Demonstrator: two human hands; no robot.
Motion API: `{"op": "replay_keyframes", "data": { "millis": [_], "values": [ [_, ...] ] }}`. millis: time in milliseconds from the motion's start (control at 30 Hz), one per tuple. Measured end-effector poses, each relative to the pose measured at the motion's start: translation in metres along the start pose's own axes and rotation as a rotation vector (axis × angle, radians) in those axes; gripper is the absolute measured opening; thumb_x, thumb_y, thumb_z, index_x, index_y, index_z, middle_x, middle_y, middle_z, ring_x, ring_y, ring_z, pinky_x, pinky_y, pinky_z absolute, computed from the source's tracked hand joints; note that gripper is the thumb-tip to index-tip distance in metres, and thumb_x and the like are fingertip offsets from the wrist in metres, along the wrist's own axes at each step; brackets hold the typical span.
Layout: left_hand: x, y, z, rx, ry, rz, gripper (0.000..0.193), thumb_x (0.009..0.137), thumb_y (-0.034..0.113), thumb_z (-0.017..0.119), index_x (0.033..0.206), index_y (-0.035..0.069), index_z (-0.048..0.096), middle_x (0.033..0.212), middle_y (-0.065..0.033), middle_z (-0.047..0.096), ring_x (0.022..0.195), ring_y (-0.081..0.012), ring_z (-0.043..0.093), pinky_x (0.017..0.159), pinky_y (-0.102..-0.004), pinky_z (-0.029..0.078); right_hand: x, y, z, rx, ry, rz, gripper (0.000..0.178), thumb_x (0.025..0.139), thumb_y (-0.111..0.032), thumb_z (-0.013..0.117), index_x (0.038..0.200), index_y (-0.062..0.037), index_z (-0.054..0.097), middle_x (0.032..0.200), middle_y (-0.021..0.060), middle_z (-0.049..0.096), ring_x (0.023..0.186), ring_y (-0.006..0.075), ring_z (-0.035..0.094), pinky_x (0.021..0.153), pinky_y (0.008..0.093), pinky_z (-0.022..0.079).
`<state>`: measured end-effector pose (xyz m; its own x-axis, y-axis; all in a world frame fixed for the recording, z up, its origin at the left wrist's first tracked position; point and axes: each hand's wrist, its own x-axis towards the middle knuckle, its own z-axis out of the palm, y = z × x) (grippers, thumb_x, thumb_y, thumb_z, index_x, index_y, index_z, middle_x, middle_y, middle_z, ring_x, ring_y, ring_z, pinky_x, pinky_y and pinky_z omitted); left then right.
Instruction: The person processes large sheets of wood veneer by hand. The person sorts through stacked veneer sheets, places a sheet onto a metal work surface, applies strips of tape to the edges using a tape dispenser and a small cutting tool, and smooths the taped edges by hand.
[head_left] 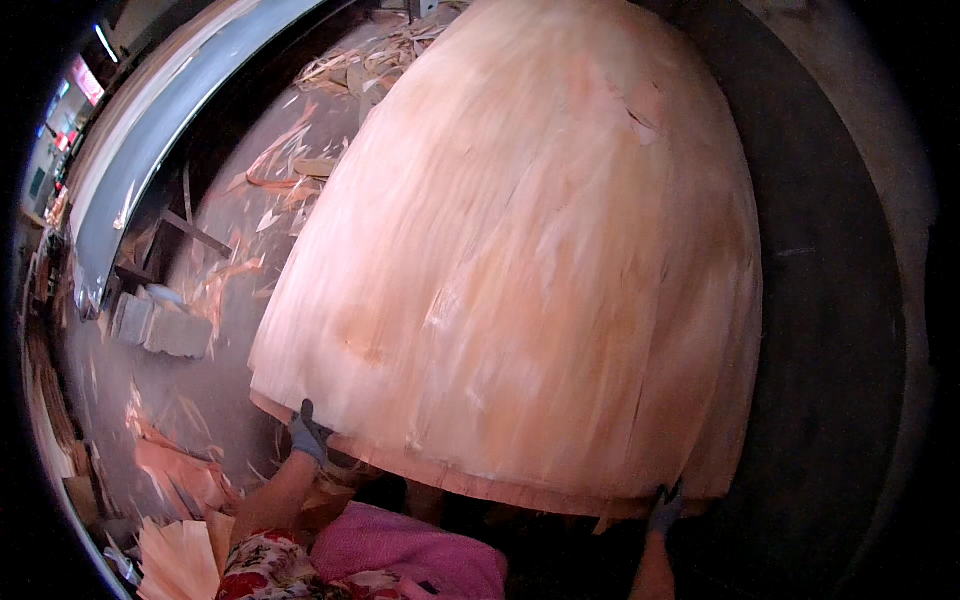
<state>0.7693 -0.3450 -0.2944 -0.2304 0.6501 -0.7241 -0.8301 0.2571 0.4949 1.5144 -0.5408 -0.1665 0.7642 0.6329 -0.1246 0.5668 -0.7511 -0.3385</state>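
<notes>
The broad wood sheet, stretching away straight ahead, could split along its grain if the left hand, pinching its near edge, and the right hand, seemingly grasping its dim right corner, pull unevenly.

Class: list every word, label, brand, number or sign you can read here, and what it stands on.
No words or numbers can be read.
Wooden sheets: no lettering visible.
Pale streak on the dark surface, right: too faint to read.
Pink lit panel, far left: any lettering too small and blurred to read.
</notes>
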Motion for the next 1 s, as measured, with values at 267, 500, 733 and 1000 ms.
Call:
{"op": "replay_keyframes", "data": {
  "millis": [267, 500, 733, 1000],
  "values": [
    [0.013, 0.009, 0.02, 0.106, 0.062, 0.226, 0.053, 0.096, 0.025, 0.062, 0.142, 0.008, 0.042, 0.127, -0.0137, 0.06, 0.114, -0.0355, 0.058, 0.096, -0.053, 0.05, 0.008, -0.025, 0.016, 0.231, -0.072, 0.162, 0.057, 0.105, -0.031, 0.045, 0.151, -0.0009, 0.031, 0.155, 0.0193, 0.033, 0.141, 0.0344, 0.034, 0.117, 0.0427, 0.027],
    [0.017, 0.015, 0.063, 0.009, 0.053, -0.394, 0.051, 0.09, 0.035, 0.069, 0.126, 0.002, 0.054, 0.109, -0.0167, 0.065, 0.094, -0.0354, 0.062, 0.081, -0.0483, 0.055, 0.029, 0.081, 0.016, -0.098, -0.009, -0.101, 0.064, 0.102, -0.031, 0.05, 0.153, -0.0013, 0.026, 0.158, 0.0177, 0.03, 0.142, 0.0331, 0.033, 0.118, 0.042, 0.026],
    [0.005, 0.032, -0.008, 0.294, 0.097, -0.053, 0.037, 0.091, 0.039, 0.066, 0.091, 0.003, 0.06, 0.076, -0.0163, 0.066, 0.061, -0.0362, 0.067, 0.049, -0.0439, 0.054, 0.036, 0.0, 0.025, 0.064, -0.126, -0.072, 0.063, 0.102, -0.029, 0.053, 0.152, 0.0004, 0.027, 0.157, 0.021, 0.03, 0.14, 0.0327, 0.037, 0.114, 0.0403, 0.033],
    [0.004, 0.032, 0.013, 0.557, 0.241, 0.183, 0.03, 0.095, 0.033, 0.06, 0.087, 0.004, 0.058, 0.078, -0.0168, 0.065, 0.06, -0.0355, 0.067, 0.048, -0.0436, 0.054, 0.024, 0.014, 0.047, -0.027, -0.087, -0.151, 0.062, 0.102, -0.027, 0.053, 0.152, 0.0015, 0.028, 0.156, 0.0216, 0.032, 0.139, 0.034, 0.038, 0.115, 0.0396, 0.031]
  ]
}}
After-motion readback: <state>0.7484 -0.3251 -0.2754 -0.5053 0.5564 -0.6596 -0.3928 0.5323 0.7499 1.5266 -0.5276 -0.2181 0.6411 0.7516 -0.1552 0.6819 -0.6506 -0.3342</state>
